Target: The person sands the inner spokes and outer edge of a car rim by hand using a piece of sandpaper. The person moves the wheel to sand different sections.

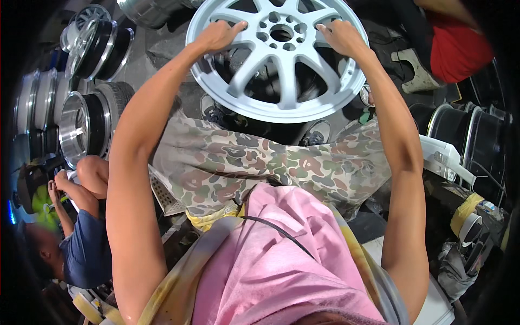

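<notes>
In front of me is a white multi-spoke car wheel rim [285, 77] without a tyre, its face turned up toward me. Bolt holes surround the open centre bore. My left hand [219, 34] grips a spoke on the left side, and its thumb points inward over the face. On the opposite side my right hand [341, 36] holds the rim in much the same way, thumb toward the hub. The other fingers of both hands are mostly hidden in the gaps between spokes. Dark, blurred shapes show through the openings beneath the rim.
Several polished wheel rims [75, 124] are stacked at left; dark rims [451, 126] stand at right. A person in a blue shirt [87, 248] crouches at lower left. Red clothing [459, 48] of another person shows at upper right. A yellow tape roll [465, 211] lies at right.
</notes>
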The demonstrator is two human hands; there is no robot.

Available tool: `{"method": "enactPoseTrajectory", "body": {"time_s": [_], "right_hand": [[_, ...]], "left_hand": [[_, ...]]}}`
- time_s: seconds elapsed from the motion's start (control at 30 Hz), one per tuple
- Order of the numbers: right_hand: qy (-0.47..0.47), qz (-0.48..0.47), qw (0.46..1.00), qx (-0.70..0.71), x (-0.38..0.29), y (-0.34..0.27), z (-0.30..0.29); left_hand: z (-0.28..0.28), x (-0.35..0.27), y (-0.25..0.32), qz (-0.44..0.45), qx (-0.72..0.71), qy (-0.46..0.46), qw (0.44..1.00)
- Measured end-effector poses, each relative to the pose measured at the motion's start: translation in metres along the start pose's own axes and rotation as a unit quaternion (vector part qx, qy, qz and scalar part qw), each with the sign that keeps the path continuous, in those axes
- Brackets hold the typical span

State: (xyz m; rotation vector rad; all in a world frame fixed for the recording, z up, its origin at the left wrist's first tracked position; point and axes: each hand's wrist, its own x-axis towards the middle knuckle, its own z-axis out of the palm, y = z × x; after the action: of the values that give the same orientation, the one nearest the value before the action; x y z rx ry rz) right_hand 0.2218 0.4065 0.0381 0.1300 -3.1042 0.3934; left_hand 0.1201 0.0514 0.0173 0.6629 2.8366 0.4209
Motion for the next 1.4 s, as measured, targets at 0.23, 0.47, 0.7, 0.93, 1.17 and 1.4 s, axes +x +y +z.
{"method": "enactPoseTrajectory", "body": {"time_s": [0.23, 0.47, 0.7, 0.93, 1.17, 1.4], "right_hand": [[0.035, 0.034, 0.996, 0.07, -0.051, -0.057, 0.015], [0.056, -0.033, 0.943, 0.327, -0.056, -0.083, -0.028], [0.262, 0.067, 0.87, 0.412, -0.095, -0.034, -0.116], [0.294, -0.109, 0.945, 0.091, -0.181, 0.012, -0.011], [0.234, -0.092, 0.967, 0.048, -0.227, -0.056, 0.025], [0.274, -0.03, 0.957, 0.095, -0.223, -0.059, 0.038]], "left_hand": [[-0.007, 0.069, -0.034, 0.129, 0.147, 0.069, 0.978], [-0.011, 0.072, -0.027, 0.15, 0.176, 0.068, 0.971], [-0.041, 0.018, 0.016, 0.173, 0.073, 0.063, 0.98], [-0.026, 0.019, 0.012, 0.242, 0.06, 0.112, 0.962], [-0.031, 0.019, 0.012, 0.216, 0.099, 0.072, 0.969], [-0.044, 0.012, 0.032, 0.181, 0.046, 0.046, 0.981]]}}
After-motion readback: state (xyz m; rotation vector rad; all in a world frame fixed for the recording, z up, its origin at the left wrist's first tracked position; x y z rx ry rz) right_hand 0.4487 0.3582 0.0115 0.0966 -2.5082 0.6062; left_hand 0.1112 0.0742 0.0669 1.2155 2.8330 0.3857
